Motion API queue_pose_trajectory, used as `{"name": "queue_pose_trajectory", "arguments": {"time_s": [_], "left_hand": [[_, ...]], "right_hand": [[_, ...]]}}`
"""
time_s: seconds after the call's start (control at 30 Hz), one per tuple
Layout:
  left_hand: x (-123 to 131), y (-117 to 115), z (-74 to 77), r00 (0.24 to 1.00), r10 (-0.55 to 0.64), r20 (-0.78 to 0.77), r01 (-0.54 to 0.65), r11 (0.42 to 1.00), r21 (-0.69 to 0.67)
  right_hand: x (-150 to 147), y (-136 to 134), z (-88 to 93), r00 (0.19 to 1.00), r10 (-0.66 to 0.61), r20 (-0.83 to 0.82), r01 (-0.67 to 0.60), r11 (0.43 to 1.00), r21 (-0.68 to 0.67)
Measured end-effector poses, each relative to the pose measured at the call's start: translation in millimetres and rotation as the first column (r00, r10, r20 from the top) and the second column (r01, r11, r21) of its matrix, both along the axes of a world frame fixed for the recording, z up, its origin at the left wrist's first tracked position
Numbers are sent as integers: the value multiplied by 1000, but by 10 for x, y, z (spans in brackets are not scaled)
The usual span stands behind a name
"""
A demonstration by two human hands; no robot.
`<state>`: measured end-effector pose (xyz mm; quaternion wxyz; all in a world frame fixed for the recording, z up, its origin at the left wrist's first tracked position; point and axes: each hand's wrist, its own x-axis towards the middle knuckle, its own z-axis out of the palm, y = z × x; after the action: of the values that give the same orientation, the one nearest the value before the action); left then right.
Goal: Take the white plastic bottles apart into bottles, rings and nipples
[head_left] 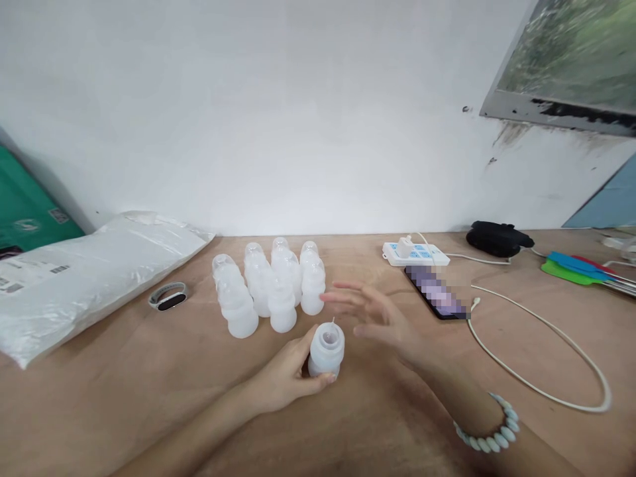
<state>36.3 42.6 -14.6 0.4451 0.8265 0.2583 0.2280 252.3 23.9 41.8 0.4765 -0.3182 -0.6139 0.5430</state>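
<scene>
My left hand is wrapped round a small translucent white bottle that stands on the wooden table; the bottle's mouth is open. My right hand hovers just right of and above the bottle, fingers spread and holding nothing, slightly blurred. A beaded bracelet circles my right wrist. Behind the held bottle stands a cluster of several identical white bottles, upright and close together.
A white plastic bag lies at the left with a wristband beside it. To the right are a phone, a power strip, a looping white cable, a black object and coloured spatulas.
</scene>
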Motion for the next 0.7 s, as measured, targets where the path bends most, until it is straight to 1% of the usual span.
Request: {"name": "queue_pose_trajectory", "arguments": {"time_s": [0.03,0.07,0.1,0.13,0.23,0.27,0.3,0.33,0.4,0.43,0.47,0.5,0.53,0.57,0.63,0.7], "left_hand": [[1,-3,4,1000,-1,9,1,1000,1],[1,-7,7,1000,-3,19,3,1000,0],[2,-10,9,1000,-10,29,10,1000,-5],[4,-13,10,999,-22,40,23,1000,-17],[10,-24,18,996,-56,66,61,995,-78],[13,-28,23,996,-56,74,63,993,-98],[14,-31,27,995,-50,83,60,992,-114],[16,-34,31,994,-43,97,56,990,-131],[17,-36,34,990,-47,134,69,983,-168],[17,-35,32,987,-61,149,89,977,-191],[18,-33,26,984,-79,159,113,969,-218],[19,-31,19,981,-101,164,139,959,-247],[22,-28,11,979,-122,163,164,947,-276],[26,-25,3,977,-139,160,182,935,-303],[34,-19,-3,974,-149,168,200,916,-348],[42,-17,7,972,-149,183,210,902,-377]], "right_hand": [[-24,-18,-2,995,98,25,-99,995,23],[-51,-37,-9,988,146,54,-148,988,44],[-79,-57,-21,986,137,90,-143,988,63],[-107,-76,-36,988,89,130,-100,992,81],[-169,-127,-79,960,-135,245,107,986,124],[-177,-138,-86,946,-170,275,139,982,127],[-179,-144,-88,944,-166,284,134,983,128],[-174,-146,-85,954,-122,273,90,988,127],[-154,-137,-69,974,44,223,-71,991,114],[-144,-130,-58,973,127,194,-150,983,108],[-139,-127,-48,967,187,171,-205,974,99],[-141,-128,-40,964,214,159,-229,969,87],[-151,-135,-33,965,206,161,-220,972,79],[-169,-148,-27,969,168,179,-184,980,79],[-223,-187,-21,964,58,260,-90,990,110],[-283,-226,-22,932,-49,359,-15,985,172]]}}
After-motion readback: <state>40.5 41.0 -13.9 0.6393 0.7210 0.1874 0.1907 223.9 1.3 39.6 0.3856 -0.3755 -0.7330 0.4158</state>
